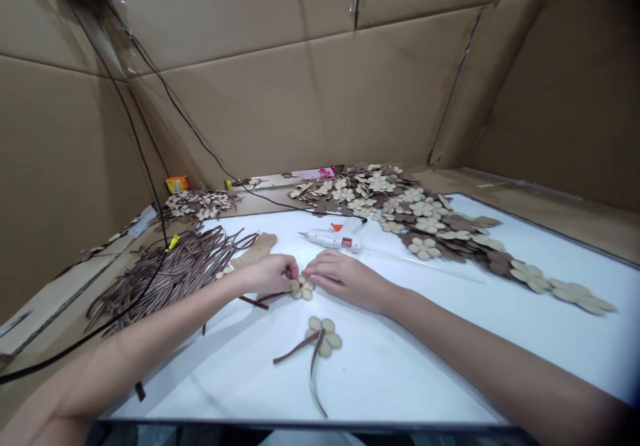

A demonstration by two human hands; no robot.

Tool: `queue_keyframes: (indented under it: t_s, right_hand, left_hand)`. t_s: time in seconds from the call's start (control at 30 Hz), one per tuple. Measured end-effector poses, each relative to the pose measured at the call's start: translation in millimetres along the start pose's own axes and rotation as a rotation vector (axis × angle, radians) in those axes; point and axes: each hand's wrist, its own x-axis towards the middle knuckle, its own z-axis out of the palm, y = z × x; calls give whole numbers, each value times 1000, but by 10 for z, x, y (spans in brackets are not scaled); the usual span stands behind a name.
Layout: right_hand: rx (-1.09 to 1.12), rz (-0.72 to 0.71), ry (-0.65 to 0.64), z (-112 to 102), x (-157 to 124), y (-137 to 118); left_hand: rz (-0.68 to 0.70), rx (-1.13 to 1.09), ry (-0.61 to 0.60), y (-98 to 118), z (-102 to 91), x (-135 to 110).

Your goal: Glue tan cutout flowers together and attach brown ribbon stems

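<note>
My left hand and my right hand meet over a small beige felt flower lying on the white table. Both hands have their fingers closed and pressed onto the flower's edge. A thin brown strip runs out from under the flower toward my left hand. Nearer to me lies a second beige flower with two brown strips hanging from it. A white glue gun rests just beyond my right hand.
A heap of brown strips lies at the left. Piles of beige and brown flowers spread across the back and right; a smaller pile sits back left. Black cables cross the left side. Cardboard walls enclose the table.
</note>
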Motion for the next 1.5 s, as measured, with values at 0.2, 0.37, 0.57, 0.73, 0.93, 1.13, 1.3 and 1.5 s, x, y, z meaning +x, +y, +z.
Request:
queue_keyframes:
  t_s: [0.2,0.37,0.57,0.73,0.93,1.13,1.3,1.5]
  right_hand:
    - [16,64,-14,4,-16,-68]
    - [96,130,0,36,-8,-132]
    - [269,155,25,92,-15,-157]
    - [430,192,81,80,-16,-150]
    - [594,244,146,57,17,-119]
    - [622,315,185,63,-2,-81]
    - [483,284,292,-43,-21,-186]
    - [149,120,382,-94,-3,-313]
  left_hand:
    - [37,-91,28,-59,121,39]
    - [38,-109,18,-58,143,18]
    - [78,-65,42,16,121,-34]
    - [68,-97,78,5,165,-74]
    - [44,-268,122,-2,182,-118]
    - [-21,-608,125,38,238,-125]
    - [-22,-846,173,46,276,-143]
    - [3,-973,220,38,345,-148]
